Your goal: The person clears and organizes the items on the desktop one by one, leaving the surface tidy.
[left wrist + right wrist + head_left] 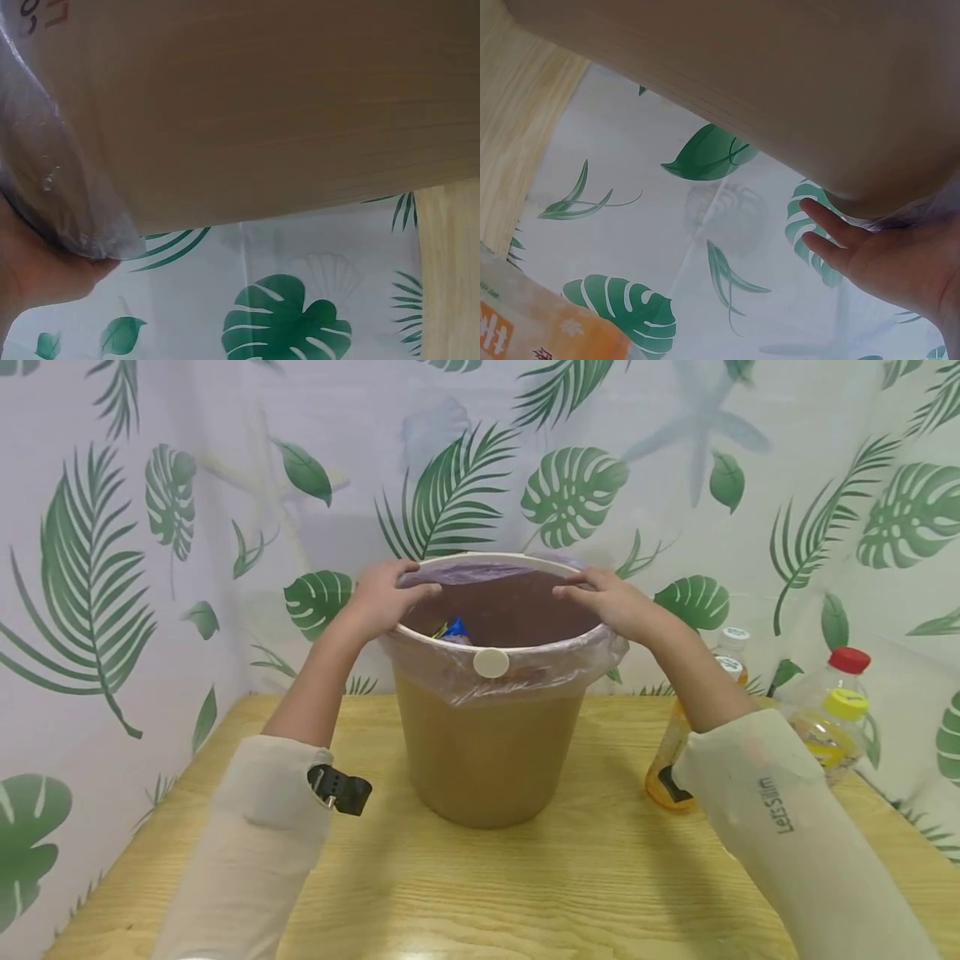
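A brown trash bin (491, 752) with a pale rim stands upright on the table. A clear plastic bag (517, 681) lines it and hangs folded over the rim. My left hand (382, 599) grips the rim on the left, the thumb pointing inward over the edge. On the opposite side my right hand (611, 602) holds the rim, its thumb over the edge too. Two of its fingers stretch out under the bag's fold in the right wrist view. Inside the bin lies a crumpled blue and yellow wrapper (453, 629), partly hidden by the front rim.
Bottles stand right of the bin, partly behind my right forearm: one with orange contents (667, 768), one with a yellow cap (846, 704), one with a red cap (849, 661). The wooden table (480, 893) meets a leaf-patterned wall covering (247, 460) behind the bin.
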### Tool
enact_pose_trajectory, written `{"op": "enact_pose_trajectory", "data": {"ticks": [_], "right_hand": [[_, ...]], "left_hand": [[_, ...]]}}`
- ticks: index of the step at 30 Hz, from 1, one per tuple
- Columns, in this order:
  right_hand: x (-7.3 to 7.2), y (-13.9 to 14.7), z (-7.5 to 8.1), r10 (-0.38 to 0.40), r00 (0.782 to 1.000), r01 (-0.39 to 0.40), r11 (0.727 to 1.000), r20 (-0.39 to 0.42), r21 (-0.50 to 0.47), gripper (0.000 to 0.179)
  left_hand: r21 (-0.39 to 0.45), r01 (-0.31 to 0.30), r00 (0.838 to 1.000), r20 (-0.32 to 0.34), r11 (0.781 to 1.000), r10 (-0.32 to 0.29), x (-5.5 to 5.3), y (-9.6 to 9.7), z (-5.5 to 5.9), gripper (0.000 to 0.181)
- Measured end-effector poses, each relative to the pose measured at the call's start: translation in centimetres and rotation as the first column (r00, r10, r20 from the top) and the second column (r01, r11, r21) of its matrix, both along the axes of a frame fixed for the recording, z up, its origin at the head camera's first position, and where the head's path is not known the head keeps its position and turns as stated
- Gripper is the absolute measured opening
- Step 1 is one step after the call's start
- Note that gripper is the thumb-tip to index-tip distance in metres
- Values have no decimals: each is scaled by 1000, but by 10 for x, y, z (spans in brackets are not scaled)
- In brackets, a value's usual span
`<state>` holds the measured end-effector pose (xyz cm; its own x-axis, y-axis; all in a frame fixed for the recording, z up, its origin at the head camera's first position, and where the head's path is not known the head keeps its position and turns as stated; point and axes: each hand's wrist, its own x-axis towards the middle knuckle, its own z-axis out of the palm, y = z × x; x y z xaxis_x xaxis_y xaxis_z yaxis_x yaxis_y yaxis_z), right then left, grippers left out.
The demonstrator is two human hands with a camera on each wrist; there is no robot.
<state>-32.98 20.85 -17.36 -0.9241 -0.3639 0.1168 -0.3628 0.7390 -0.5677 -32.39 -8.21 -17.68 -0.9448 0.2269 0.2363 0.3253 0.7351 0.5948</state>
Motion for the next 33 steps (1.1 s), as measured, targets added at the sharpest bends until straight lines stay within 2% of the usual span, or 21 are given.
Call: {"op": "enact_pose_trajectory", "data": {"ticks": [2,5,8,15,18,21,25,30,33], "right_hand": [[0,1,-1,-4,1000,4,1000,9,0,61],[1,1,-1,-18,1000,18,1000,25,-2,64],[1,2,-3,-32,999,33,999,41,-17,67],[1,1,-4,-55,998,56,998,24,-41,69],[3,1,-3,-72,996,71,997,-44,-19,67],[6,0,-3,-113,985,110,994,-129,-30,62],[12,4,-4,-189,965,162,975,-182,-152,58],[25,19,-8,-257,948,186,926,-189,-327,57],[37,30,-13,-303,931,211,901,-204,-379,55]], "left_hand": [[-98,-6,999,48,995,11,-1,1,1,65],[-227,4,995,98,974,19,-2,2,3,69],[-275,6,989,142,961,34,0,3,6,70],[-312,2,981,187,950,60,3,3,9,73],[-321,-3,979,193,947,68,3,2,10,73],[-331,-4,978,196,944,73,3,2,11,72],[-334,-8,978,195,943,77,3,1,11,70],[-327,-11,978,195,945,79,3,2,11,70],[-324,-15,978,194,946,82,3,2,11,70]]}}
